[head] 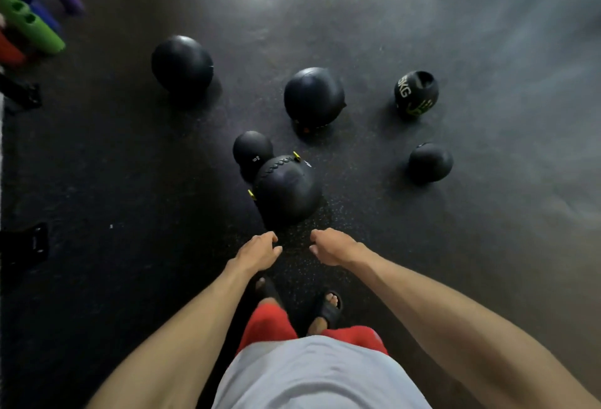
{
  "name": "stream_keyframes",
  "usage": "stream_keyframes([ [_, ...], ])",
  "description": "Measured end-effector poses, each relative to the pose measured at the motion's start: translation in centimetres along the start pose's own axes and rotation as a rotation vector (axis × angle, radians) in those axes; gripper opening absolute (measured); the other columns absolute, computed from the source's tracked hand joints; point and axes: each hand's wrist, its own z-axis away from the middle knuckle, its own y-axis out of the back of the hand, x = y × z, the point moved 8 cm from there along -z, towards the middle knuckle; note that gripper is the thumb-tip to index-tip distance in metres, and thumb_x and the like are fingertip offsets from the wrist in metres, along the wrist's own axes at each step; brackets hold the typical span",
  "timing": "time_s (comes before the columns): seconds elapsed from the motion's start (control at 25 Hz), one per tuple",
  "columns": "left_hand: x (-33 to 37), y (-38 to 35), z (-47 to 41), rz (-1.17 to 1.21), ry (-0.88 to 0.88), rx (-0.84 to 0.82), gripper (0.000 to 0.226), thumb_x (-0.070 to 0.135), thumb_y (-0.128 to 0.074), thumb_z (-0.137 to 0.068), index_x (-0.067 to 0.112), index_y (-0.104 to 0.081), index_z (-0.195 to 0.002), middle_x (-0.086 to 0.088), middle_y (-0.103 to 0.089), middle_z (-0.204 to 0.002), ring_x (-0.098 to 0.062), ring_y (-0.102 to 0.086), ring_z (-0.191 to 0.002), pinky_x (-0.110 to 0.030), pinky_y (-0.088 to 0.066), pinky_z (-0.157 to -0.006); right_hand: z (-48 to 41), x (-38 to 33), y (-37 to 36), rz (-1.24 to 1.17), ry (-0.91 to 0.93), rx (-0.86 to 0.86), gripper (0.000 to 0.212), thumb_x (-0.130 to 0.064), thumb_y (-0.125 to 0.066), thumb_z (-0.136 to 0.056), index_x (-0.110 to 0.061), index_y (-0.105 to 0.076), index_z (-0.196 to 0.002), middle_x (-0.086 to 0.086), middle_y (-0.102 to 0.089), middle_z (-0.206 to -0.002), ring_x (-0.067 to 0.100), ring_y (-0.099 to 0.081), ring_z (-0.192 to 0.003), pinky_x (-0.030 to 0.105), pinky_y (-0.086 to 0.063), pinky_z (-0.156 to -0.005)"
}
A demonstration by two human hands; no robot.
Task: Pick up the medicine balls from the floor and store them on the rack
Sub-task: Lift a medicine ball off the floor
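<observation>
Hands loose, empty: L hand (258,250), R hand (328,246), nr stitched ball (286,190); small ball (253,150) just behind.

On the floor (146,181), the nearest ball (286,194) lies just ahead of the left hand (260,250) and right hand (331,247), untouched. A small ball (253,150) sits close behind its left side. Behind lies the centre ball (313,98), the far-left ball (182,63) well apart to its left. Rightward: the rear-right ball (416,93), and nearer, the front-right ball (430,163).
</observation>
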Motion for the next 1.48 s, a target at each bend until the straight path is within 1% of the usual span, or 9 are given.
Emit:
stream_keyframes([
  [0.24, 5.0, 0.2, -6.3, -0.008, 0.018, -0.054, 0.043, 0.038, -0.054, -0.097, 0.019, -0.054, -0.136, -0.011, -0.064, -0.128, -0.029, -0.061, -0.116, -0.039, -0.049, -0.097, -2.3, 6.3, 3.2, 0.047, -0.018, -0.031, 0.037, -0.03, -0.05, -0.102, -0.009, -0.055, -0.132, 0.017, -0.066, -0.125, 0.036, -0.063, -0.114, 0.041, -0.051, -0.088],
  [0.48, 9.5, 1.9, -15.8, 0.105, 0.041, -0.086, 0.042, 0.038, -0.054, -0.098, 0.019, -0.055, -0.135, -0.01, -0.062, -0.13, -0.028, -0.06, -0.118, -0.037, -0.048, -0.095, -9.4, 12.1, 9.9, 0.122, -0.019, -0.102, 0.034, -0.03, -0.047, -0.102, -0.008, -0.057, -0.126, 0.018, -0.067, -0.122, 0.038, -0.063, -0.113, 0.043, -0.052, -0.089],
  [0.64, 11.9, 4.4, -20.8, 0.23, 0.083, -0.098, 0.04, 0.037, -0.057, -0.095, 0.019, -0.059, -0.13, -0.011, -0.065, -0.128, -0.029, -0.061, -0.117, -0.037, -0.049, -0.097, -14.4, 13.4, 16.2, 0.233, 0.027, -0.154, 0.033, -0.03, -0.047, -0.102, -0.007, -0.058, -0.123, 0.02, -0.066, -0.122, 0.039, -0.063, -0.113, 0.041, -0.051, -0.088],
  [0.76, 11.7, 7.0, -23.3, 0.387, 0.116, -0.016, 0.038, 0.037, -0.059, -0.094, 0.018, -0.061, -0.128, -0.011, -0.066, -0.127, -0.03, -0.061, -0.119, -0.036, -0.048, -0.098, -18.3, 12.2, 19.9, 0.303, 0.097, -0.159, 0.03, -0.028, -0.045, -0.102, -0.006, -0.057, -0.119, 0.021, -0.067, -0.119, 0.041, -0.064, -0.111, 0.041, -0.051, -0.084],
  [1.0, 6.8, 7.8, -24.3, 0.673, 0.383, 0.096, 0.035, 0.035, -0.059, -0.094, 0.016, -0.062, -0.124, -0.014, -0.066, -0.126, -0.032, -0.061, -0.118, -0.036, -0.049, -0.098, -25.6, 5.7, 22.2, 0.503, 0.309, -0.293, 0.028, -0.022, -0.044, -0.101, -0.004, -0.058, -0.117, 0.024, -0.067, -0.119, 0.043, -0.064, -0.111, 0.043, -0.05, -0.083],
  [1.16, 4.5, 6.4, -24.4, 0.88, 0.585, 0.155, 0.034, 0.033, -0.058, -0.096, 0.015, -0.061, -0.125, -0.014, -0.063, -0.13, -0.032, -0.059, -0.12, -0.036, -0.045, -0.096, -30.9, 1.8, 22.0, 0.668, 0.437, -0.365, 0.034, -0.015, -0.039, -0.103, -0.004, -0.058, -0.128, 0.021, -0.062, -0.128, 0.036, -0.061, -0.119, 0.043, -0.047, -0.096],
  [1.28, 4.0, 5.1, -25.1, 1.054, 0.771, 0.218, 0.035, 0.031, -0.058, -0.097, 0.014, -0.061, -0.127, -0.014, -0.061, -0.134, -0.032, -0.056, -0.124, -0.035, -0.044, -0.098, -34.7, 0.0, 20.6, 0.786, 0.579, -0.485, 0.035, -0.009, -0.034, -0.104, 0.002, -0.054, -0.132, 0.021, -0.06, -0.131, 0.037, -0.063, -0.118, 0.044, -0.05, -0.091],
  [1.36, 4.5, 3.7, -26.3, 1.171, 0.902, 0.24, 0.033, 0.031, -0.058, -0.098, 0.015, -0.062, -0.126, -0.013, -0.061, -0.134, -0.031, -0.056, -0.125, -0.036, -0.044, -0.1, -37.9, -0.2, 18.6, 0.863, 0.682, -0.599, 0.034, -0.01, -0.036, -0.103, 0.002, -0.057, -0.127, 0.021, -0.061, -0.128, 0.039, -0.063, -0.114, 0.045, -0.051, -0.089],
  [1.48, 4.7, 1.2, -31.1, 1.345, 1.016, 0.273, 0.031, 0.029, -0.058, -0.098, 0.013, -0.062, -0.124, -0.013, -0.061, -0.133, -0.03, -0.056, -0.123, -0.038, -0.045, -0.102, -44.2, 0.7, 16.1, 0.944, 0.72, -0.648, 0.038, -0.025, -0.039, -0.098, -0.004, -0.058, -0.123, 0.022, -0.063, -0.122, 0.042, -0.063, -0.112, 0.05, -0.053, -0.092],
])
